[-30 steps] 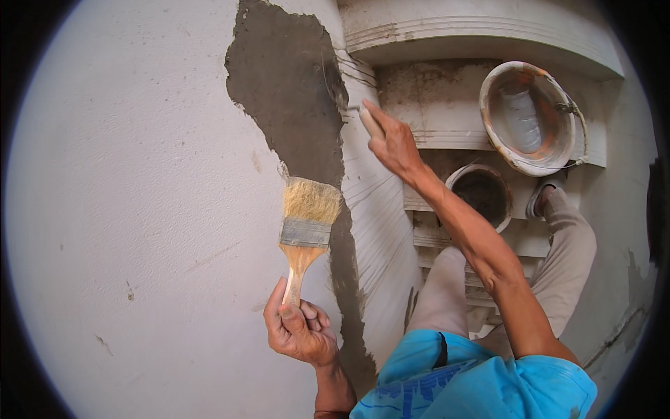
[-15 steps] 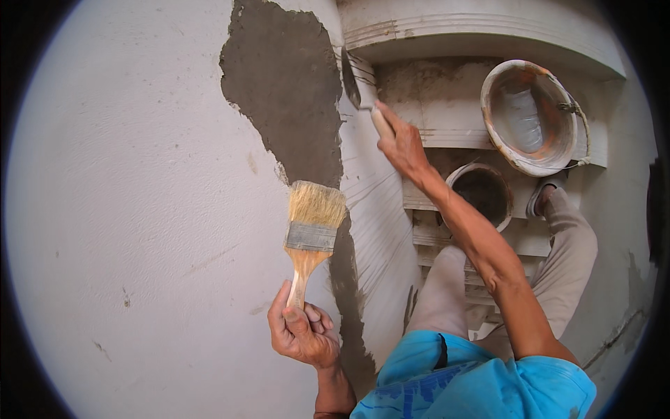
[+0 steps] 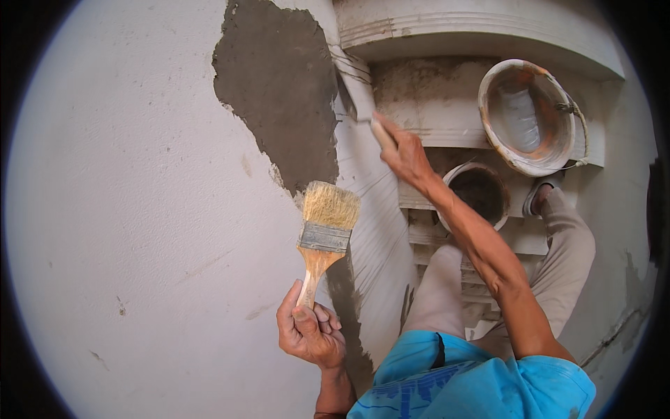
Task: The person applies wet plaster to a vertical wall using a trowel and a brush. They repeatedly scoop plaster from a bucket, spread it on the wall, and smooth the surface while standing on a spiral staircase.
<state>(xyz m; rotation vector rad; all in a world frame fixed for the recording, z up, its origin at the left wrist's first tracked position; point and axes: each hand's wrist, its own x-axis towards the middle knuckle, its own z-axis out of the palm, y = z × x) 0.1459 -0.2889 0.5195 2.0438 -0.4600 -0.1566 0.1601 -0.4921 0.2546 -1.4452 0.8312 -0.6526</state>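
Observation:
My left hand (image 3: 312, 334) is closed round the wooden handle of a wide paintbrush (image 3: 325, 227), held bristles up in front of the wall. Its pale bristles overlap the lower part of a dark grey mortar patch (image 3: 283, 91) on the white wall (image 3: 146, 209). Farther up and to the right, my right hand (image 3: 405, 155) grips the light handle of a trowel (image 3: 382, 134). The trowel's thin blade is seen nearly edge-on beside the right border of the patch; whether it touches the wall I cannot tell.
A white bucket (image 3: 528, 115) with a wire handle stands on a stair at the upper right. Below it, partly behind my right forearm, sits a smaller bucket (image 3: 488, 192) with dark contents. Steps (image 3: 436, 105) run down along the wall, and my legs stand over them.
My right hand and the trowel have moved slightly downward along the patch edge. The brush in my left hand has shifted a little right and tilted right.

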